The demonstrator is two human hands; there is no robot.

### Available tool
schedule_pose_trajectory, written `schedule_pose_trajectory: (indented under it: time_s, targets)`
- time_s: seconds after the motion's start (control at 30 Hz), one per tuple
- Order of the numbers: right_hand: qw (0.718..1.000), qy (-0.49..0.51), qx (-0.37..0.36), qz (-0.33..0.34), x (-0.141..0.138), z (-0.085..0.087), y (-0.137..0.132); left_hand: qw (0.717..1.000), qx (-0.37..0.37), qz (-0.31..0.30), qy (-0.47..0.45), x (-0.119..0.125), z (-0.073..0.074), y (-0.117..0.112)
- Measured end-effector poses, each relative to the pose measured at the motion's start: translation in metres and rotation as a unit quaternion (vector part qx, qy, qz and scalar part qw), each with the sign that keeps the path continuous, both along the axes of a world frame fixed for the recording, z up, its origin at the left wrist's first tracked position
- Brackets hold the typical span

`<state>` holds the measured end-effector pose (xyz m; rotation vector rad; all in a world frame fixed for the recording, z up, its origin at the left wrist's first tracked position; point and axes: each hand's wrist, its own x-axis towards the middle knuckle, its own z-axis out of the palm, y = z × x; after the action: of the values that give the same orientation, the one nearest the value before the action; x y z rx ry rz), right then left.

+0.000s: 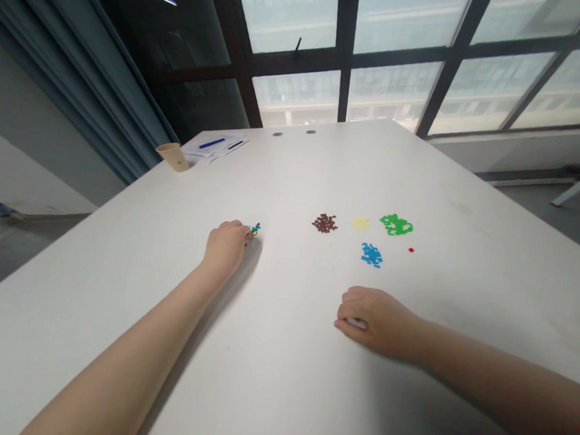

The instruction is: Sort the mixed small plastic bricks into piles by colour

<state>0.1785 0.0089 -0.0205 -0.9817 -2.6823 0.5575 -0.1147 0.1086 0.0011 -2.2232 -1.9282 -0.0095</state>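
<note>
My left hand reaches forward on the white table, fingers curled, touching a tiny cluster of mixed-colour beads at its fingertips. My right hand rests nearer me, curled knuckles-up, with something small and white showing under the fingers. Beyond it lie sorted little piles of beads: brown, pale yellow, green and blue. A single red bead lies right of the blue pile.
A paper cup stands at the far left edge of the table. Papers with a blue pen lie behind it. Large dark-framed windows and a grey-blue curtain rise beyond the table.
</note>
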Motion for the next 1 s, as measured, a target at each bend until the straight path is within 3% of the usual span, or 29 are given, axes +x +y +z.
schedule_pose_trajectory:
  time_s: [0.1, 0.17, 0.23, 0.33, 0.4, 0.67, 1.0]
  targets:
    - [1.0, 0.004, 0.007, 0.002, 0.001, 0.0, -0.001, 0.988, 0.02, -0.07, -0.14, 0.015, 0.006, -0.009]
    - [1.0, 0.011, 0.018, -0.001, 0.001, 0.0, -0.002, 0.95, -0.029, -0.122, -0.286, 0.034, 0.009, -0.022]
    - [0.999, 0.024, 0.036, -0.012, 0.002, 0.0, -0.002, 0.877, -0.145, -0.147, -0.435, 0.057, 0.007, -0.04]
    - [0.996, 0.06, 0.063, -0.032, 0.002, 0.0, -0.001, 0.733, -0.306, -0.15, -0.588, 0.085, 0.0, -0.067]
    - [0.993, 0.085, 0.07, -0.037, 0.001, -0.001, 0.0, 0.683, -0.358, -0.145, -0.62, 0.095, -0.006, -0.079]
    - [0.975, 0.181, 0.103, -0.081, 0.001, 0.0, 0.0, 0.629, -0.392, -0.114, -0.661, 0.096, -0.01, -0.082]
    - [0.964, 0.224, 0.127, -0.065, 0.0, 0.004, -0.001, 0.621, -0.39, -0.107, -0.672, 0.1, -0.01, -0.086]
